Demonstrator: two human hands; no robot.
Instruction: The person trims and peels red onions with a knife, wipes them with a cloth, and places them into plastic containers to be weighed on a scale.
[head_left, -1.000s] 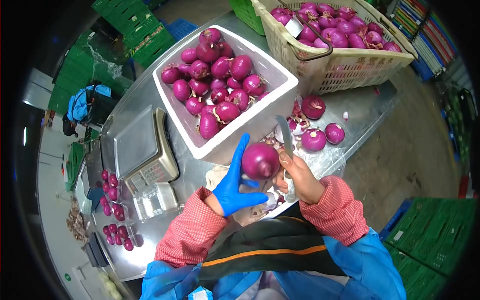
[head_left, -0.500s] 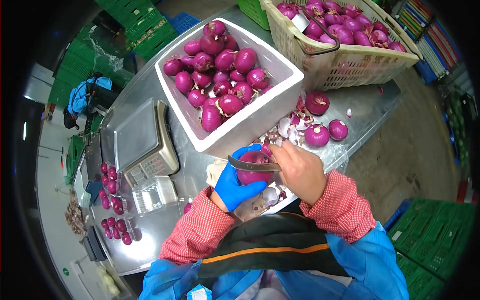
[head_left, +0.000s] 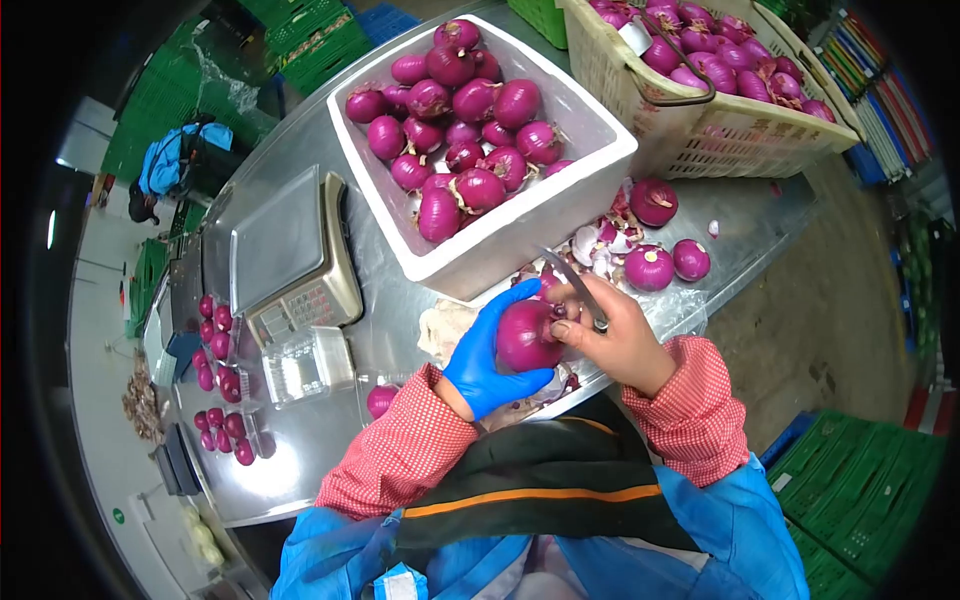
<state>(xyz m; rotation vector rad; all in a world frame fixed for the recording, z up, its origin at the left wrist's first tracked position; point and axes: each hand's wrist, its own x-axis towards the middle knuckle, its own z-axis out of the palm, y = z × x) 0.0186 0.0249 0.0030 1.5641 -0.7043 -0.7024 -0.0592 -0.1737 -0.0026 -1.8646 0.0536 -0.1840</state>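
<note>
My left hand (head_left: pixel 490 358), in a blue glove, is wrapped round a large red onion (head_left: pixel 527 336) above the near edge of the metal table (head_left: pixel 385 345). My bare right hand (head_left: pixel 618 338) grips a curved knife (head_left: pixel 575 280), its blade pointing up and away from me. The thumb and fingers of that hand touch the onion's right end. Loose peelings (head_left: pixel 598 248) lie just beyond my hands, with a few onions (head_left: pixel 649 267) beside them. Behind stands a white foam box (head_left: pixel 520 235) holding several red onions.
A slatted crate (head_left: pixel 710 140) full of onions stands at the back right. To the left are a scale (head_left: pixel 310 290), a clear plastic tray (head_left: pixel 308 367) and packed onions (head_left: pixel 222 435). Green crates (head_left: pixel 860 490) stand at the lower right. Another person (head_left: pixel 185 165) is at the far left.
The knife has swung from lying across the onion to pointing up and away, clear of its face. My right hand's fingers have shifted to the onion's right end. The whole view has shifted slightly.
</note>
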